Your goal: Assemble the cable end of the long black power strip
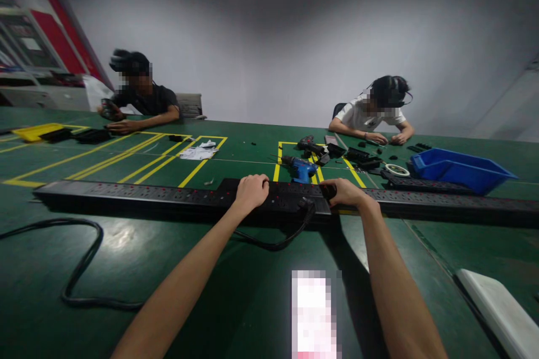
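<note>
A long black power strip (143, 193), with rows of sockets and small red marks, lies across the table. Near its middle sits a shorter black socket block (286, 200). My left hand (251, 190) rests on this block, its fingers curled over the far edge. At the block's right end, my right hand (347, 193) is closed around a dark rounded piece (329, 190), partly covered by the fingers; its kind is unclear. Between my hands, a black plug (307, 205) sits at the block, and its cable loops down in front.
A black cable (95, 241) bends across the near left table. Beyond the strip lie a blue cordless drill (301, 168), a dark drill (311, 146), black parts and a blue bin (458, 171). A lit screen (314, 314) and a white slab (497, 297) are nearer. Two people sit opposite.
</note>
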The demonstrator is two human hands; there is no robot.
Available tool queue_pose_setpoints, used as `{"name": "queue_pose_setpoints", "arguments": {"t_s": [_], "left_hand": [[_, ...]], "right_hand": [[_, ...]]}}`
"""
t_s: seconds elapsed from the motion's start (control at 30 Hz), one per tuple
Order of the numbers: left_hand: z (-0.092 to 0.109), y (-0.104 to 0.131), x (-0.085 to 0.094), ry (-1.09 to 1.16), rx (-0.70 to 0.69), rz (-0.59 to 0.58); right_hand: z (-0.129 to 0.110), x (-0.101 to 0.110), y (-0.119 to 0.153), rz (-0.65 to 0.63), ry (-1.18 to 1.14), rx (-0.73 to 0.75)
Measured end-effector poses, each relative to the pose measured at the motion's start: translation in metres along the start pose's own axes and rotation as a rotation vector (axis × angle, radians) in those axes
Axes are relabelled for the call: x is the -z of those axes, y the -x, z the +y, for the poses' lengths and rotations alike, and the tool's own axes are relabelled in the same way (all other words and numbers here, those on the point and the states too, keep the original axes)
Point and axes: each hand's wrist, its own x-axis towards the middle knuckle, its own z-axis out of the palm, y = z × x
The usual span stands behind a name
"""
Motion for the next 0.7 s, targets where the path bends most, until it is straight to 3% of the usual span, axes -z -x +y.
{"name": "queue_pose_setpoints", "arguments": {"t_s": [0.2, 0.37, 0.47, 0.57, 0.7], "left_hand": [[-0.003, 0.002, -0.001, 0.035, -0.027, 0.007], [-0.008, 0.0, -0.007, 0.17, -0.005, 0.072], [-0.019, -0.009, -0.011, 0.45, 0.092, 0.196], [-0.04, -0.023, -0.011, 0.84, 0.244, 0.391], [-0.072, -0.035, 0.001, 1.085, 0.367, 0.601]], "right_hand": [[0.007, -0.004, -0.009, -0.038, 0.022, -0.003], [-0.019, 0.017, -0.004, -0.039, 0.023, 0.074], [-0.045, 0.025, 0.005, -0.194, -0.09, 0.168], [-0.067, 0.022, 0.006, -0.376, -0.169, 0.313], [-0.076, 0.008, -0.001, -0.42, -0.254, 0.384]]}}
